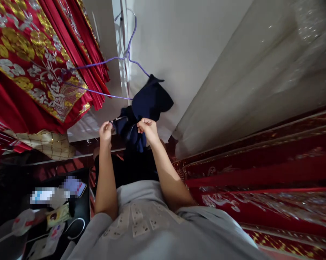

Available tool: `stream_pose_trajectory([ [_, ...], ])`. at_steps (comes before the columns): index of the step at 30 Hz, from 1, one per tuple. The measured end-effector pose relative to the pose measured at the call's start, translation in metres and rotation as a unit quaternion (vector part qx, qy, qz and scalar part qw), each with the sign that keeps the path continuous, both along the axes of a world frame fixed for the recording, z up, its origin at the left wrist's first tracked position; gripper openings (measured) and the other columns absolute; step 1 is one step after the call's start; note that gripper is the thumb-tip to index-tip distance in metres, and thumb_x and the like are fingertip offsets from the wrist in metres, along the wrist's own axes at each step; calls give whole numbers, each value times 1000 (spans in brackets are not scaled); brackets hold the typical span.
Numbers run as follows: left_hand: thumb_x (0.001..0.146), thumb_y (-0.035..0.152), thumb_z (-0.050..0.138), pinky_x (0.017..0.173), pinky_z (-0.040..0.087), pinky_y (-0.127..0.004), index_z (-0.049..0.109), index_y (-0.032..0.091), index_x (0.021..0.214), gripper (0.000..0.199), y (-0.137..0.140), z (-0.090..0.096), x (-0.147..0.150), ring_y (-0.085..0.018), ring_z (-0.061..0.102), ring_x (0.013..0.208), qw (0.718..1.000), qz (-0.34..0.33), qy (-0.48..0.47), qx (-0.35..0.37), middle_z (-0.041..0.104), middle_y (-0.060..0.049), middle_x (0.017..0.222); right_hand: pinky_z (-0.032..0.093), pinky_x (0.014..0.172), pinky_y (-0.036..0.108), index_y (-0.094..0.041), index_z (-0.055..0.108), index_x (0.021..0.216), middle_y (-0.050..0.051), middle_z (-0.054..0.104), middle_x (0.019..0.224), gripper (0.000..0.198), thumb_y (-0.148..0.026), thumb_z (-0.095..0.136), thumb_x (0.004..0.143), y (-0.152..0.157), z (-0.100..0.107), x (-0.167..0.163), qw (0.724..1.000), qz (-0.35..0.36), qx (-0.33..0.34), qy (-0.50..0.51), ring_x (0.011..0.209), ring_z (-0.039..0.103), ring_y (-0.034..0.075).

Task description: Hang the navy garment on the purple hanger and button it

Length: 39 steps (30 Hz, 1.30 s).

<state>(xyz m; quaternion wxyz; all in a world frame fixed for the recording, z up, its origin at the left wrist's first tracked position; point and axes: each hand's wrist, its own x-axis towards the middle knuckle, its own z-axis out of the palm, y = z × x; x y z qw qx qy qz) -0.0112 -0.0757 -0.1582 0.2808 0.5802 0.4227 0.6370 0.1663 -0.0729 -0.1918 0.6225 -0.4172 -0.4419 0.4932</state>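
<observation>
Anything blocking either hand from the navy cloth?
Nothing visible. The left hand and right hand both pinch the navy cloth; the purple hanger lies beyond them, not between.

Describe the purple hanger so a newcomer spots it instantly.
Start at the red embroidered garment, upper left. Across its right edge runs the purple hanger, one end hidden by navy cloth. Its thin, open purple outline sets it apart from both.

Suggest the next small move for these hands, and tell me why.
Probably ease the left hand away from the right hand to straighten the cloth: it looks bunched between them, both hands seem to pinch it, and its upper part covers one end of the hanger.
</observation>
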Motion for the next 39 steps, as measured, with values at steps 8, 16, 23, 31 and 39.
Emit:
stream_pose_trajectory([
  [8, 105, 31, 55, 91, 56, -31, 67, 20, 101, 17, -19, 43, 59, -18, 68, 96, 981, -87, 119, 124, 69, -6, 99, 50, 101, 37, -22, 65, 111, 5, 70, 116, 44, -32, 77, 70, -18, 28, 9, 982, 122, 130, -59, 109, 64, 23],
  [16, 109, 47, 42, 107, 51, -37, 65, 23, 119, 34, -30, 53, 29, -24, 65, 118, 950, -117, 278, 74, 68, -8, 118, 51, 71, 31, -16, 62, 72, 0, 60, 69, 10, -25, 67, 75, -25, 83, 18, 930, 212, 200, -225, 71, 58, 16],
  [23, 105, 50, 47, 103, 52, -44, 70, 20, 119, 41, -34, 26, -36, -34, 71, 110, 798, -144, 576, -103, 75, -13, 114, 59, 86, 36, -20, 69, 88, 2, 69, 83, 13, -19, 70, 75, 65, 98, 37, 973, -50, 185, -126, 88, 67, 20],
  [31, 99, 44, 56, 96, 51, -46, 74, 14, 110, 37, -11, 51, -82, -36, 71, 102, 618, -3, 770, -159, 76, -19, 104, 59, 89, 42, -16, 63, 64, 0, 61, 62, 22, -21, 82, 74, 108, 64, 53, 963, 10, 134, -234, 72, 64, 20],
  [39, 88, 23, 60, 111, 45, -55, 64, 16, 78, 12, 24, 84, -89, -36, 63, 117, 817, 29, 574, 51, 71, -18, 106, 60, 91, 46, -16, 67, 69, 1, 65, 69, 13, -19, 80, 70, 93, 78, 107, 949, -70, 177, -251, 75, 65, 20],
])
